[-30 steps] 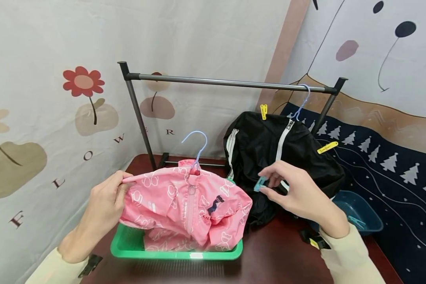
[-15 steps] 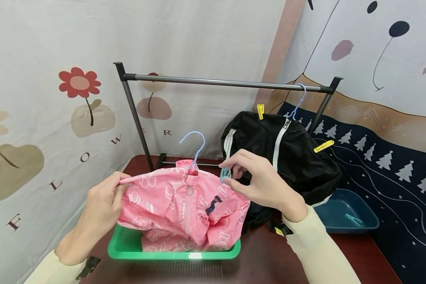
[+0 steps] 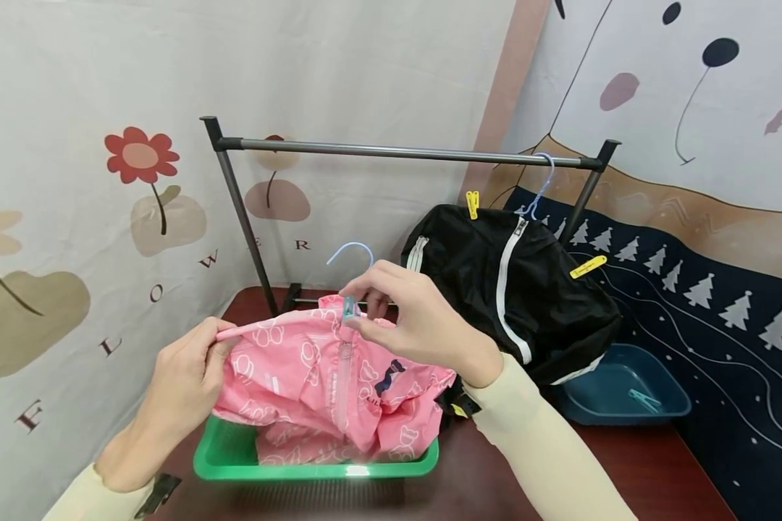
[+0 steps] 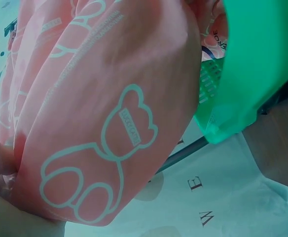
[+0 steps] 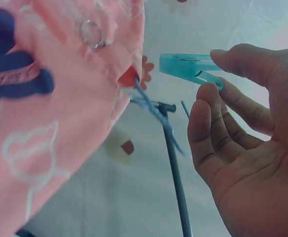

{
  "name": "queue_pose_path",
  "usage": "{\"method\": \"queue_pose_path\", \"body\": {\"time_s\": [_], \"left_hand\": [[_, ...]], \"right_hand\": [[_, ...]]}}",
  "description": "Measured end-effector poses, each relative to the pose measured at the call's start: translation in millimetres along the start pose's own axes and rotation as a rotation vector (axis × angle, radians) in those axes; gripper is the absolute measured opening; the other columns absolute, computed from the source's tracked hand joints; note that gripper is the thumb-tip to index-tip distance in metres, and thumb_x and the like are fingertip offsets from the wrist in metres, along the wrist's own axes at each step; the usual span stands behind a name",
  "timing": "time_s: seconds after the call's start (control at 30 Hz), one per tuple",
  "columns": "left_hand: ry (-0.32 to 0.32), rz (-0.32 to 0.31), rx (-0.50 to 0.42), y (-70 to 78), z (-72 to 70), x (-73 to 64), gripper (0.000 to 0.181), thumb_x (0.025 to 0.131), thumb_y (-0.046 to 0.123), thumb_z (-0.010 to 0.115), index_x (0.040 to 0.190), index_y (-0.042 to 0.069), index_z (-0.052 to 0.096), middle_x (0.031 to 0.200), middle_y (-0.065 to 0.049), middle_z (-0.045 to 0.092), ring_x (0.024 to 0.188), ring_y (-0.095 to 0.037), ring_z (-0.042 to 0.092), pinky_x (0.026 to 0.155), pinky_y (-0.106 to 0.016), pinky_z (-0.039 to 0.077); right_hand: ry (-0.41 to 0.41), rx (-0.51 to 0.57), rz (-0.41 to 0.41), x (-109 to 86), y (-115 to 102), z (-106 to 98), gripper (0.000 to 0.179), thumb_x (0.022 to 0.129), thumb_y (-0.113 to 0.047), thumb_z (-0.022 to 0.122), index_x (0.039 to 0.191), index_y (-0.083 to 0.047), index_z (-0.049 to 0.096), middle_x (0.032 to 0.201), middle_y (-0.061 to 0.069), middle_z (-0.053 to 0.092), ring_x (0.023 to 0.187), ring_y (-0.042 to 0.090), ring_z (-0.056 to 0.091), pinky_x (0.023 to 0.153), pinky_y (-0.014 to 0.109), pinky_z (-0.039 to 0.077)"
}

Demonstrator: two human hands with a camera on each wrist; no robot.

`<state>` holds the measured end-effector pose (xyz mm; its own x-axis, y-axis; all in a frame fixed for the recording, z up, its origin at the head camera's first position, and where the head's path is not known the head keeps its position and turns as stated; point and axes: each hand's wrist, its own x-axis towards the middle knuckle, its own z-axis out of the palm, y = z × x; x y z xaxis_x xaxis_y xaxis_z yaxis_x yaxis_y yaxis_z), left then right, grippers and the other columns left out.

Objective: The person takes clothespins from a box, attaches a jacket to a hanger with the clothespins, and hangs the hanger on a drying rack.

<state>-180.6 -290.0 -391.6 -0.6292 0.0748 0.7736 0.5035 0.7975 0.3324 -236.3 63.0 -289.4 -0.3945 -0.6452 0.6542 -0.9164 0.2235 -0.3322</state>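
My left hand (image 3: 185,383) pinches the shoulder of a pink jacket (image 3: 287,369) printed with white bear outlines. The jacket is on a light-blue hanger (image 3: 358,244), whose hook sticks up at the collar. Its lower part lies in a green basket (image 3: 313,472). Between thumb and fingers, my right hand (image 3: 423,318) holds a light-blue clothespin (image 5: 183,68) in front of the collar. In the right wrist view the clothespin is apart from the fabric. Cloth fills much of the left wrist view and hides part of the left hand.
Behind stands a metal rack with a horizontal rail (image 3: 397,150). A black jacket (image 3: 463,282) hangs at its right end, with yellow clothespins (image 3: 473,205) on it. At the right, a dark-blue basin (image 3: 612,416) holds a light-blue clothespin (image 3: 644,400).
My right hand has carried the clothespin leftward from in front of the black jacket to the pink jacket's collar. My left hand keeps its hold on the shoulder.
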Motion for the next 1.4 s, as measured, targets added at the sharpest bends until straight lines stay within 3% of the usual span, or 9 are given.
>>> {"method": "queue_pose_path", "body": {"time_s": [0.27,0.47,1.0,1.4], "left_hand": [[0.018,0.010,-0.005,-0.3,0.6,-0.1,0.021,0.097,-0.007,0.085,0.110,0.006,0.075,0.090,-0.005,0.074,0.077,-0.012,0.057,0.072,-0.019,0.047],[0.018,0.010,-0.008,-0.4,0.9,-0.6,0.022,0.096,-0.008,0.085,0.110,0.006,0.075,0.090,-0.004,0.073,0.077,-0.011,0.057,0.072,-0.019,0.046],[0.008,-0.003,-0.018,-2.5,2.3,-0.5,0.022,0.097,-0.007,0.085,0.111,0.007,0.076,0.090,-0.002,0.072,0.078,-0.009,0.056,0.074,-0.018,0.046],[0.018,0.030,-0.021,-4.4,5.3,0.2,0.024,0.094,-0.009,0.086,0.110,0.006,0.076,0.088,-0.002,0.070,0.077,-0.010,0.056,0.072,-0.021,0.046]], "right_hand": [[-0.028,0.009,-0.041,23.3,-4,17,0.030,0.101,-0.005,0.088,0.130,-0.006,0.080,0.109,0.007,0.074,0.087,0.008,0.070,0.081,0.019,0.062],[-0.045,0.015,-0.041,32.7,-3,29,0.029,0.102,-0.005,0.087,0.130,-0.005,0.082,0.105,0.005,0.071,0.085,0.011,0.070,0.079,0.022,0.064],[-0.012,0.028,-0.106,57.9,-2,56,0.024,0.104,-0.008,0.088,0.127,-0.003,0.082,0.110,0.008,0.074,0.085,0.009,0.066,0.080,0.014,0.056],[-0.024,0.008,-0.115,70.5,-8,72,0.017,0.103,0.000,0.086,0.119,-0.001,0.082,0.108,0.010,0.076,0.087,0.009,0.068,0.082,0.010,0.054]]}}
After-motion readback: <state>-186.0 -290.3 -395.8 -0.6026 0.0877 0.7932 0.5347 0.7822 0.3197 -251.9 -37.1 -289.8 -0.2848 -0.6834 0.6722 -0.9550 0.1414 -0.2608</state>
